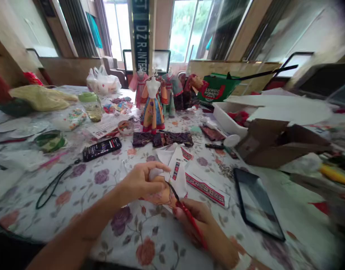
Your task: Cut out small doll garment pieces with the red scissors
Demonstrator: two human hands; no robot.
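Bench [76,210] under floral cloth, windows [186,30] beyond. Left hand [140,183] found grasping a small pale object [160,186], curled around it, well in front of the miniature dressed mannequin [153,107]. Right hand [193,221] grips a red-handled brush [190,221], dark tip touching that object. Embroidered white cloth strips [206,189] lie just beside the hands, nearer the mannequin. Dark brocade [162,139] lies directly before the mannequin, a phone [101,149] front-left of it, a tablet [256,202] front-right.
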